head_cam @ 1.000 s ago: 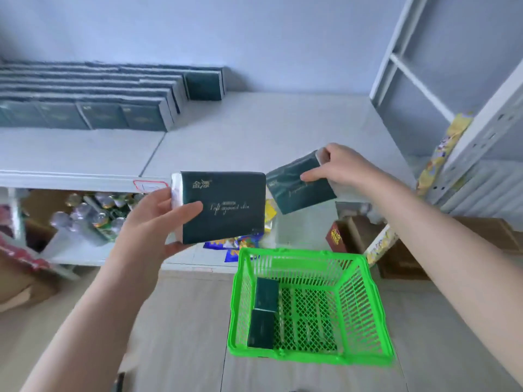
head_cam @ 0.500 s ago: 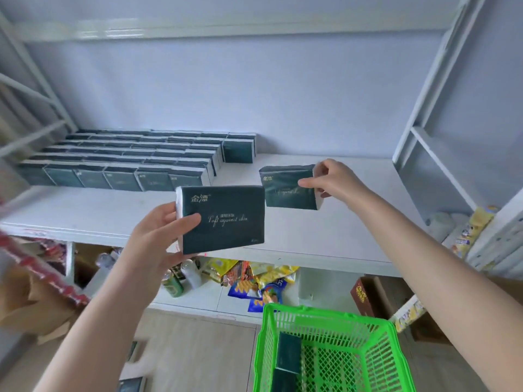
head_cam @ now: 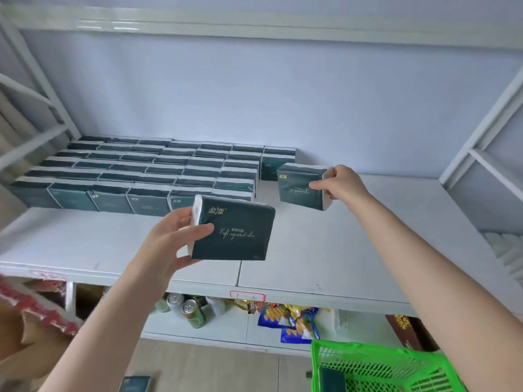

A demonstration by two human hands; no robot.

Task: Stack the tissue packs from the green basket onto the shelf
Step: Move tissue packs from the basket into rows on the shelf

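Head view. Grips a pack by its left end with the left hand, thumb across the dark front, upright in the air before the shelf. Pinches a second pack at its right end with the right hand, low over the shelf, just right of the rows already laid there; cannot tell whether touching the board. Shows the basket at lower right with a third pack inside, and cans and snack bags one level down
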